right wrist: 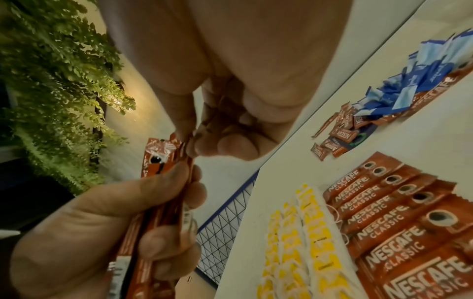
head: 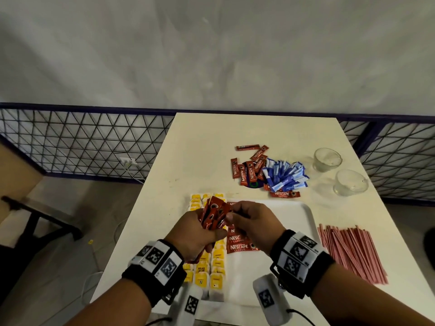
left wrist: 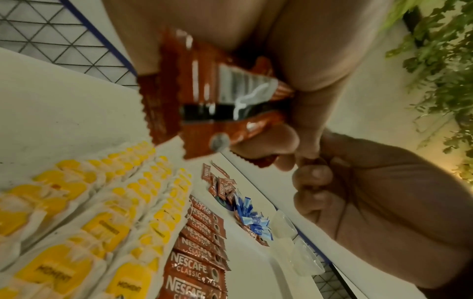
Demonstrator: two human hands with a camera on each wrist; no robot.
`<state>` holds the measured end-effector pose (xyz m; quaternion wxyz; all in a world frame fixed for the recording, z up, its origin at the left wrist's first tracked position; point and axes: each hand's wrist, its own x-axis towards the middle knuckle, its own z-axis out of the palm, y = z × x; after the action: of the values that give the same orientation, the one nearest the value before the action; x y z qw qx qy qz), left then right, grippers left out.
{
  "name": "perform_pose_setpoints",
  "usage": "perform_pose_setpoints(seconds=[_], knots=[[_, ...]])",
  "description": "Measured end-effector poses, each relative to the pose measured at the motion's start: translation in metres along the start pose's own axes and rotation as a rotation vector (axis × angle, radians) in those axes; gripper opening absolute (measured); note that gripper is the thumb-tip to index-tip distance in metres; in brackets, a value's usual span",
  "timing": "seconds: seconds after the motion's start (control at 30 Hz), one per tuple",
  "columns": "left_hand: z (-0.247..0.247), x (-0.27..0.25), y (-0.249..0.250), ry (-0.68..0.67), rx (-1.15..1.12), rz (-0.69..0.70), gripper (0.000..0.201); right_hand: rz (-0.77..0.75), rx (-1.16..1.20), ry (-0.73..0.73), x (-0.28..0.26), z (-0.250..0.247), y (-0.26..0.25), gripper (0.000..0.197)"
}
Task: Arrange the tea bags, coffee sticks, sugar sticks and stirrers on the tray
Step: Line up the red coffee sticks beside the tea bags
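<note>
One stick is coming off the fan: my right grip (head: pixel 244 220) is pinching it while my left grip (head: pixel 200 234) is clutching the coffee sticks (head: pixel 215 214). I'm aiming to lay it flush beside the row (head: pixel 239 243) on the tray (head: pixel 299 215).

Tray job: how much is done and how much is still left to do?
Done: yellow tea bags lie in rows on the tray, with a column of coffee sticks begun beside them. In hand: the left hand holds a bundle of coffee sticks; the right hand pinches one. Left: loose coffee sticks, blue sugar sticks and stirrers lie off the tray.
</note>
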<state>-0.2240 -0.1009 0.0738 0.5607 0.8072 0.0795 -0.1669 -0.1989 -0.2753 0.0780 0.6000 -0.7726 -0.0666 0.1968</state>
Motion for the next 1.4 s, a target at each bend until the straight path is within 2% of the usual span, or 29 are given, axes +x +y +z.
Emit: perform_pose_setpoints(seconds=[0.13, 0.27, 0.33, 0.47, 0.57, 0.67, 0.77, 0.9, 1.03, 1.17, 1.27, 1.33, 1.4], knots=[[-0.005, 0.002, -0.002, 0.04, -0.113, -0.007, 0.017, -0.02, 0.039, 0.085, -0.001, -0.008, 0.0, 0.01], [-0.007, 0.001, -0.007, 0.152, -0.406, -0.067, 0.008, -0.003, 0.24, 0.131, -0.001, -0.015, 0.0, 0.011], [-0.007, 0.002, -0.006, 0.195, -0.537, -0.131, 0.015, 0.007, 0.346, 0.144, 0.0, -0.02, 0.001, 0.011], [-0.006, 0.003, 0.001, 0.214, -0.655, -0.217, 0.026, 0.006, 0.433, 0.134, -0.002, -0.027, 0.002, 0.007], [-0.005, 0.004, 0.009, 0.149, -0.679, -0.28, 0.042, -0.089, 0.328, 0.071, -0.005, -0.03, 0.0, 0.009], [-0.005, 0.007, 0.012, 0.119, -0.713, -0.28, 0.029, -0.199, 0.148, 0.016, -0.009, -0.032, -0.002, 0.016], [-0.008, 0.009, 0.014, 0.047, -0.655, -0.251, 0.02, -0.232, 0.094, 0.06, -0.011, -0.036, -0.001, 0.023], [-0.012, 0.01, 0.016, 0.021, -0.604, -0.252, 0.034, -0.303, -0.04, 0.136, -0.012, -0.041, 0.006, 0.032], [-0.014, 0.01, 0.015, -0.013, -0.541, -0.289, 0.035, -0.403, -0.215, 0.176, -0.015, -0.044, 0.007, 0.037], [-0.018, 0.012, 0.012, -0.028, -0.55, -0.296, 0.029, -0.444, -0.206, 0.21, -0.013, -0.045, 0.008, 0.039], [-0.019, 0.012, 0.012, -0.054, -0.588, -0.264, 0.012, -0.446, -0.216, 0.204, -0.011, -0.045, 0.008, 0.033], [-0.019, 0.013, 0.013, -0.028, -0.566, -0.226, 0.008, -0.406, -0.177, 0.189, -0.01, -0.046, 0.011, 0.035], [-0.018, 0.016, 0.013, 0.052, -0.492, -0.161, 0.014, -0.313, -0.012, 0.131, -0.011, -0.049, 0.011, 0.031]])
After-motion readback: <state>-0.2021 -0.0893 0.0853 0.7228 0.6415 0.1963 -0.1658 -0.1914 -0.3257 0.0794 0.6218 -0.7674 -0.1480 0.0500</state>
